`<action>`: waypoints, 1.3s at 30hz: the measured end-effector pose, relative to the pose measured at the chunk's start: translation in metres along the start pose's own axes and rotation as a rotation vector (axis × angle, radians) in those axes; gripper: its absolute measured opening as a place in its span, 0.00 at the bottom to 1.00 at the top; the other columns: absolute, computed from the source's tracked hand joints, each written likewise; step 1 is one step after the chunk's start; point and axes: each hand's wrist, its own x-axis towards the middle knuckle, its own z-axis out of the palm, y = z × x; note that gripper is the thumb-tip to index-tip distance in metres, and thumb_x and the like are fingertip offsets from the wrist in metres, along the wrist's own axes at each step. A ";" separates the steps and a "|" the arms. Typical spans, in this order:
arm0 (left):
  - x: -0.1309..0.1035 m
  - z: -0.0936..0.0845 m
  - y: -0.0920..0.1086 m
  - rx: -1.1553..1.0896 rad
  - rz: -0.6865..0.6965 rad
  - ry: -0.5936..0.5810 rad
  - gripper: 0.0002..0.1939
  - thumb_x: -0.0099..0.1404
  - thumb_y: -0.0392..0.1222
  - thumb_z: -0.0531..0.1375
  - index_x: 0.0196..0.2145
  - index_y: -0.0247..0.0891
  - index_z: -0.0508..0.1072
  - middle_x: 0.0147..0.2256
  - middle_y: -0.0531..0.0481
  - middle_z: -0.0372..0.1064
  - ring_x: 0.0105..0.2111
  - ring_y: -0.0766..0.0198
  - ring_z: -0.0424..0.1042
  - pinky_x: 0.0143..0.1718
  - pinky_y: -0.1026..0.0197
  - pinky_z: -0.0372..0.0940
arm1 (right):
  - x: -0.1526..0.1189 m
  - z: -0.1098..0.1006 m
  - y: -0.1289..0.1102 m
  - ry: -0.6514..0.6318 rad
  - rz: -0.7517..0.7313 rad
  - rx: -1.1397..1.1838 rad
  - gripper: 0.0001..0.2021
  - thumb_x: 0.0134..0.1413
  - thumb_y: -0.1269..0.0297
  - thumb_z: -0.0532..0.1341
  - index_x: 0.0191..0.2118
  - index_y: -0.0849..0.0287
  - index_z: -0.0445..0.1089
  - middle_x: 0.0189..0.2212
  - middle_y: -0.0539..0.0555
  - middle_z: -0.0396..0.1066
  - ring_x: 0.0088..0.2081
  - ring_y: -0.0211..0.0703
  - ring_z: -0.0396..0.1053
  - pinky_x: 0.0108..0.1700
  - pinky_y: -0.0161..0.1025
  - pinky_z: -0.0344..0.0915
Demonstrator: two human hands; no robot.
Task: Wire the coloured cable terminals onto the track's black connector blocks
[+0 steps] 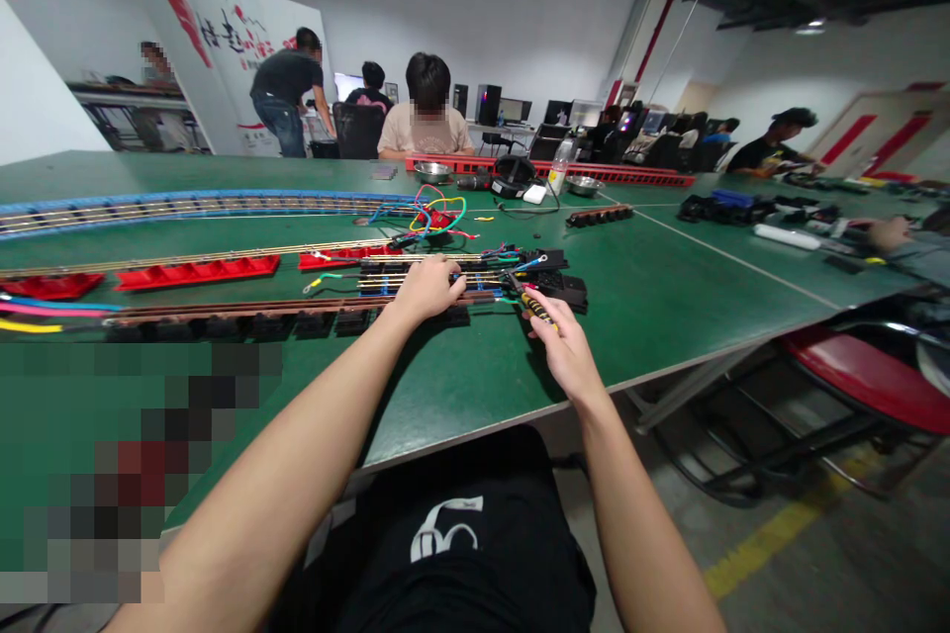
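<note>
My right hand [560, 331] is closed around a tool with a yellow-and-black handle [539, 310], its dark tip at the right end of a track-like assembly [378, 283] with metal rods and blue cross pieces. My left hand [430, 287] rests on that assembly with its fingers bent; what its fingertips hold, if anything, is too small to make out. Black blocks [568, 292] sit at the assembly's right end, beside thin coloured wires with metal lugs. Along its near side runs a brown rail [259, 307] on black supports.
Red trays [199, 272] and a curved blue track [223, 205] lie to the left. Behind are looped wires, metal bowls [432, 172], a bottle [559, 166] and a long red rail. A red stool [868, 376] stands at the right. People sit across the table.
</note>
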 end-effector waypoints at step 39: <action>0.000 0.000 0.000 0.012 0.007 0.009 0.19 0.67 0.48 0.50 0.44 0.39 0.77 0.44 0.43 0.73 0.47 0.55 0.71 0.50 0.55 0.64 | -0.008 0.008 -0.017 0.007 -0.243 -0.462 0.21 0.59 0.62 0.56 0.56 0.59 0.69 0.54 0.62 0.64 0.54 0.50 0.67 0.58 0.48 0.63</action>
